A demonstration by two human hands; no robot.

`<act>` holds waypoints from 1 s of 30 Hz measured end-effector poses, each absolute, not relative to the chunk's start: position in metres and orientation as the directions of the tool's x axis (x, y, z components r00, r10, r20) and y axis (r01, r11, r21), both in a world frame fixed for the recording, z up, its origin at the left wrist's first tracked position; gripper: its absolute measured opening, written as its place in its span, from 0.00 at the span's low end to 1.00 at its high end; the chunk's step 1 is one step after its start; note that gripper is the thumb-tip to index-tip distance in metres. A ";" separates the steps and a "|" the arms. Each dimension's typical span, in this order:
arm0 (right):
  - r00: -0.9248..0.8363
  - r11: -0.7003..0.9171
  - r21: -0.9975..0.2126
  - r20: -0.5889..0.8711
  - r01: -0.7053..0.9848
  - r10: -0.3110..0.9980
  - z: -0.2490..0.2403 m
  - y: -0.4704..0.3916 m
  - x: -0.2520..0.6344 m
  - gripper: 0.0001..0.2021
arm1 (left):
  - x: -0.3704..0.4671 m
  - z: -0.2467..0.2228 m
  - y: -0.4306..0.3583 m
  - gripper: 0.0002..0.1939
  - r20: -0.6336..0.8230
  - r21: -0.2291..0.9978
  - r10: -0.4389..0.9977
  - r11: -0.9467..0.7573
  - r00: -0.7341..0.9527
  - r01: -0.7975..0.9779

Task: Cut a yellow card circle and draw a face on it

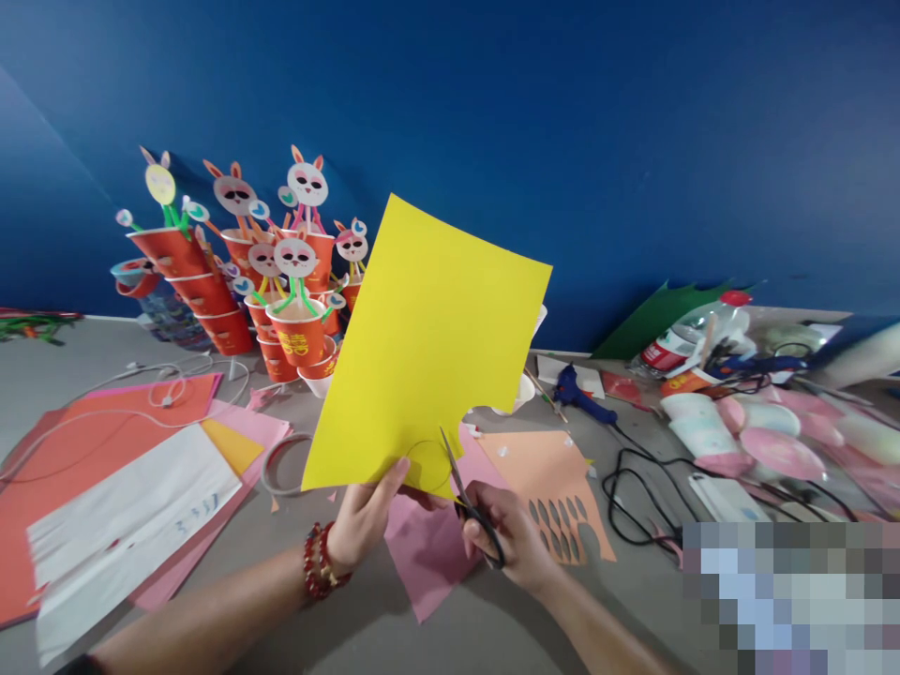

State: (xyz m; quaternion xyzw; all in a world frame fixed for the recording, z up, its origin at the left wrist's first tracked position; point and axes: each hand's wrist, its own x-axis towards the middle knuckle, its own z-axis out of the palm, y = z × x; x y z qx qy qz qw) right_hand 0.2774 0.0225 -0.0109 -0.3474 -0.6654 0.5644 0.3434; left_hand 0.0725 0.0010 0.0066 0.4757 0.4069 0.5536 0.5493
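My left hand (369,520) pinches the lower edge of a large yellow sheet of paper (436,328), thumb in front and the other fingers behind it. A circle is drawn near that bottom edge, beside a curved notch cut from the lower right corner. In my right hand (510,534) is a pair of scissors (460,478), its fingers wrapped around the dark handles. The blades point up and lie at the paper's edge, right of the drawn circle. A red bead bracelet (318,561) circles my left wrist.
Red paper cups (299,342) with rabbit figures stand at the back left. Coloured sheets (246,431) and a roll of tape (288,464) lie left. Peach paper with cut-outs (534,459), a blue glue gun (583,398), its black cord, pink-white cups (710,431) and a bottle (693,337) are right.
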 end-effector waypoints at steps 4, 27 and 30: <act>-0.523 0.144 -0.986 0.079 0.086 0.849 -0.008 0.023 0.278 0.30 | 0.072 0.008 0.001 0.24 0.092 0.972 0.994 -0.077 0.059 -0.222; -0.548 0.143 -0.982 0.052 0.125 0.835 -0.001 0.025 0.280 0.31 | 0.070 0.007 0.005 0.22 0.073 0.967 0.997 -0.062 0.037 -0.246; -0.552 0.147 -0.980 0.049 0.135 0.833 0.001 0.025 0.280 0.31 | 0.069 0.007 0.005 0.21 0.073 0.969 0.997 -0.065 0.026 -0.238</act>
